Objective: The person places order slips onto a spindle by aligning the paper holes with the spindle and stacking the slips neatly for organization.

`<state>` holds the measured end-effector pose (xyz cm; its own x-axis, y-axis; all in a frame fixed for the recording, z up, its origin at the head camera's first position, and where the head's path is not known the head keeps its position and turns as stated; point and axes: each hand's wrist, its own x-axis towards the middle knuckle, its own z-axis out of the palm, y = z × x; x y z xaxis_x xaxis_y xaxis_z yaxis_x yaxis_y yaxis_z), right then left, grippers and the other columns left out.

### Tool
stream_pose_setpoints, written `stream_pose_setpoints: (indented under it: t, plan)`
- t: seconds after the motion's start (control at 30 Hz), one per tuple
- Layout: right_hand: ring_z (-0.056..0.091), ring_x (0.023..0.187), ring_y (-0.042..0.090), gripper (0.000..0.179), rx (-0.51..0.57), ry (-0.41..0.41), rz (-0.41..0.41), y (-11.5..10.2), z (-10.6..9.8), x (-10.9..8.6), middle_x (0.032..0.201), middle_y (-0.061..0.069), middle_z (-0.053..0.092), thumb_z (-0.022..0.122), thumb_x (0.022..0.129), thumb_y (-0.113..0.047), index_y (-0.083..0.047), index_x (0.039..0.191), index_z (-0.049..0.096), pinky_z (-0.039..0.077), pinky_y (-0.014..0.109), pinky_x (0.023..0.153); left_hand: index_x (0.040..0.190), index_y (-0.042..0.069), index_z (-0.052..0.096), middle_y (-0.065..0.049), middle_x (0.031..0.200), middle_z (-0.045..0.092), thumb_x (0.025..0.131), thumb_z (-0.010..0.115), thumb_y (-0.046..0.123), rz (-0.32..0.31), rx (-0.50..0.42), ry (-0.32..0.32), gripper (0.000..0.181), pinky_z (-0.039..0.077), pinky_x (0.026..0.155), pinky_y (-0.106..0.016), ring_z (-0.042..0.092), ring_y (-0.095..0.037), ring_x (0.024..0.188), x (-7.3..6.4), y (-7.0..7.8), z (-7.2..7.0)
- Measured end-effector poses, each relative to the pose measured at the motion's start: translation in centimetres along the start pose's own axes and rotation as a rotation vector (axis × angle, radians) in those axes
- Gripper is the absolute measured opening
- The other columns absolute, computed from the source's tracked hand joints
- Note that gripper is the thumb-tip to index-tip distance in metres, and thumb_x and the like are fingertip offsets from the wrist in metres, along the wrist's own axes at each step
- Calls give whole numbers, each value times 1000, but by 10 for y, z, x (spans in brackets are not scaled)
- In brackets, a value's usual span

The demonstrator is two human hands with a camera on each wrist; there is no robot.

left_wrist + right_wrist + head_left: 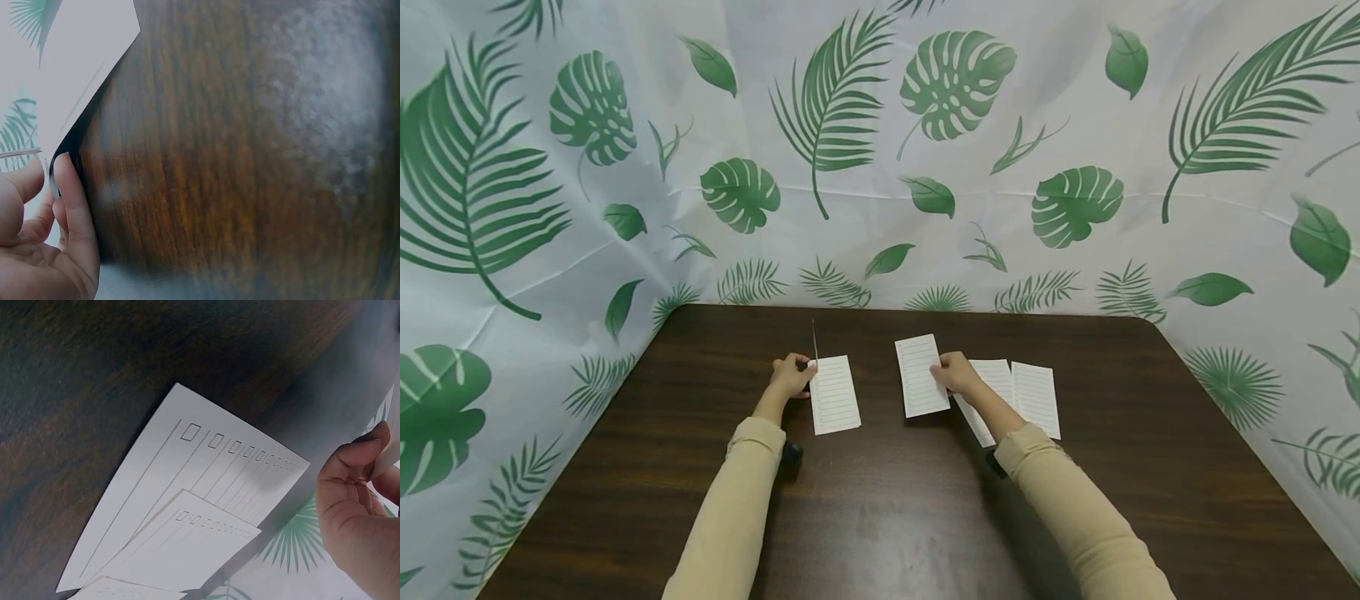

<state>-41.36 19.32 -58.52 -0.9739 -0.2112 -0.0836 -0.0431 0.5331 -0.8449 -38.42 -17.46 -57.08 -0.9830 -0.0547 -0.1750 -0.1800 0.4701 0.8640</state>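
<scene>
My left hand (792,377) pinches white checklist cards (835,396) by their left edge, thumb on top and fingers beneath. A thin stick (814,337) juts up beside the thumb; its kind is too small to tell. In the left wrist view the cards (87,62) slant up from the fingertips over the table. My right hand (953,372) grips a single lined checklist card (919,379) at its right edge, tilted above the table. Under and beside the right forearm lie more checklist cards (1036,400); the right wrist view shows them overlapping, with rows of small checkboxes (190,432).
The dark wood-grain table (880,517) reaches back to a white leaf-print curtain (865,225), which also hangs along both sides. Long sleeves (722,517) cover both forearms, and dark wrist gear (790,458) shows under the left wrist.
</scene>
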Motion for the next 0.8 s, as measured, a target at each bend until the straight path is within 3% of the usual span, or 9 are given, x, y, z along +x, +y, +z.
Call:
stream_pose_setpoints:
  t: [0.07,0.13,0.17,0.23,0.33,0.43,0.53,0.67,0.8]
  plan:
    - [50,55,16,29,-17,5,-5,3,-1,3,65,5,54,54,94,-26,-2,79,62,51,36,49,124,9,46,-29,130,17,95,50,40,-35,-16,-9,43,58,55,-29,53,-36,82,11,-5,3]
    - [49,54,15,27,-33,7,5,-2,-2,0,63,3,52,54,94,-26,-5,78,62,50,36,48,125,7,46,-27,133,18,98,46,35,-76,-28,-9,39,59,58,-30,51,-39,94,-9,16,-1]
    - [48,52,14,26,-27,1,-13,-5,-4,-3,62,1,51,54,93,-24,-6,77,62,49,34,46,126,5,45,-27,134,19,99,44,30,-92,-37,-11,37,59,60,-30,49,-41,100,-26,32,-6]
    - [44,50,13,25,-29,-10,-7,-30,-7,-21,58,-1,47,53,93,-22,-7,75,60,46,33,45,128,1,43,-27,137,19,101,40,22,-117,-50,-12,35,60,64,-28,43,-46,112,-55,60,-14]
    - [39,49,12,27,-32,-27,23,-90,-12,-64,55,-2,39,51,95,-18,-4,72,54,43,31,47,127,-3,43,-29,139,21,101,41,16,-105,-80,27,33,58,58,-21,41,-46,113,-80,77,-19]
    - [34,50,11,27,-66,-26,66,-146,-15,-104,52,-2,30,46,96,-8,3,71,47,41,27,50,126,-3,44,-28,142,24,100,43,15,-113,-84,55,32,55,52,-18,45,-43,110,-85,80,-21]
    - [33,52,10,25,-79,-19,65,-177,-20,-129,55,-2,31,43,97,-5,10,78,49,41,25,54,125,-1,47,-26,137,35,100,44,16,-108,-72,67,31,54,51,-18,49,-39,108,-86,79,-22]
    - [43,57,13,24,-66,-20,68,-166,-24,-122,64,5,47,45,97,-7,13,89,57,47,28,55,119,-1,51,-26,123,50,97,47,14,-77,-19,106,27,55,50,-20,56,-36,102,-87,82,-24]
    - [54,63,19,31,-11,-43,34,-104,-22,-81,74,11,58,50,97,-22,5,93,62,52,36,57,111,1,57,-25,116,59,95,50,14,-49,47,179,22,55,48,-23,65,-33,81,-92,88,-27]
